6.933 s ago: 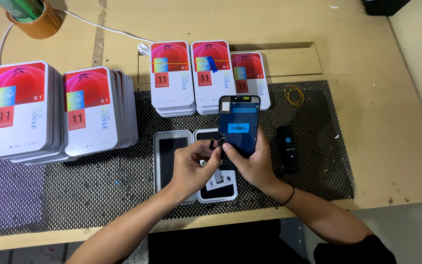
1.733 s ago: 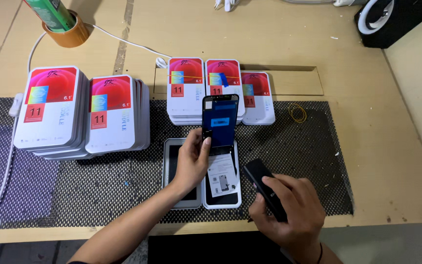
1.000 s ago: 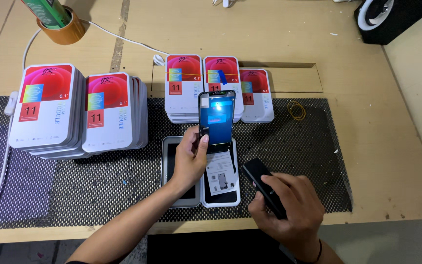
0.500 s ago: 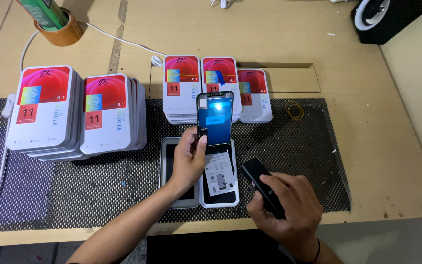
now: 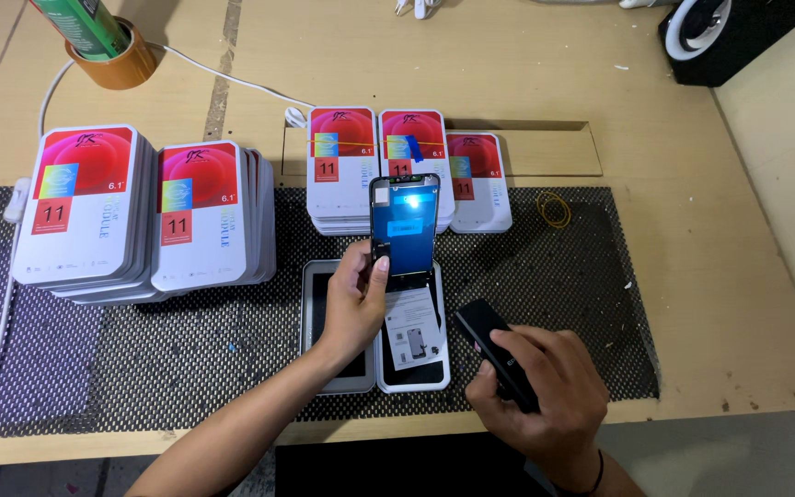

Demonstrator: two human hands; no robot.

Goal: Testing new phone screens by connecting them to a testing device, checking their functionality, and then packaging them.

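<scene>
My left hand (image 5: 353, 304) holds a phone screen panel (image 5: 404, 225) upright by its lower left edge; the glass reflects blue light. Below it lies an open white box in two halves: the left tray (image 5: 308, 313) under my hand and the right tray (image 5: 413, 342) with a paper card inside. My right hand (image 5: 535, 391) grips a small black device (image 5: 485, 331) at the near right, lying on the black mesh mat (image 5: 186, 340).
Two tall stacks of red-and-white screen boxes (image 5: 80, 213) (image 5: 206, 216) stand at the left; three more stacks (image 5: 342, 166) (image 5: 416, 152) (image 5: 476, 179) sit behind the panel. A yellow rubber band (image 5: 554, 210), a tape roll (image 5: 112, 60), a white cable (image 5: 232, 83) and a black speaker (image 5: 729, 32) lie around.
Earlier both hands held the panel; the right hand has since come down to the near right with the black device. In the last second the hands barely moved.
</scene>
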